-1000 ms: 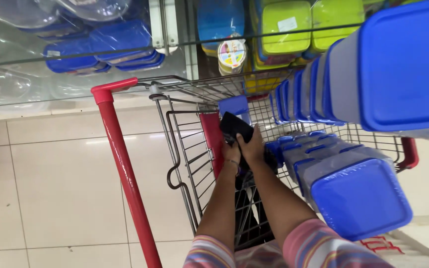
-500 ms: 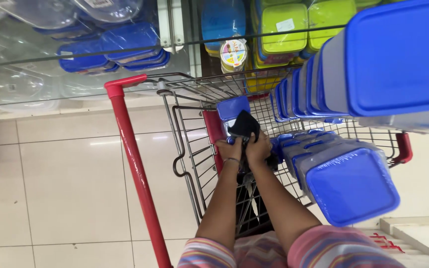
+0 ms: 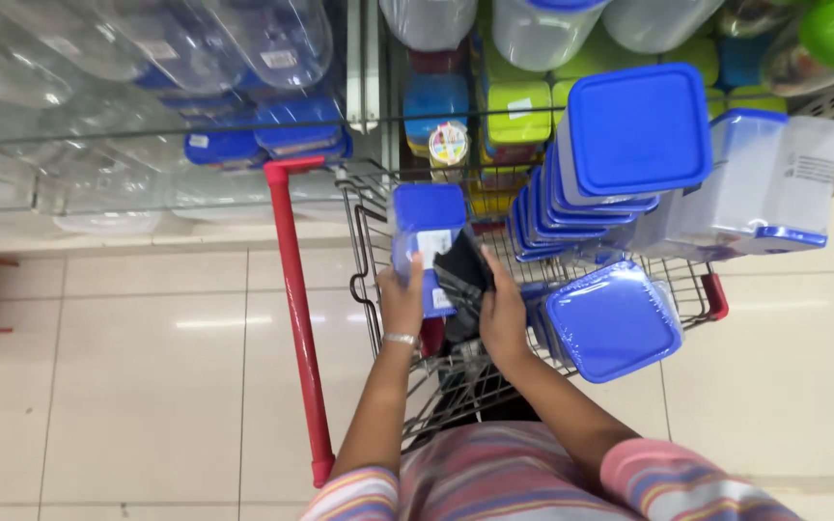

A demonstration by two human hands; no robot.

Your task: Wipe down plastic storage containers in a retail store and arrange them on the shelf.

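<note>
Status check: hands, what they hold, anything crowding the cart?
Left hand grips blue-lidded container. Right hand on black item. Both over cart. Stacked blue-lid tubs crowd right side.

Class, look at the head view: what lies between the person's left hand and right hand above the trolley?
Between the left hand and the right hand sit a blue-lidded clear container, gripped by the left, and a dark pouch-like item against the right, seen in the head view.
</note>
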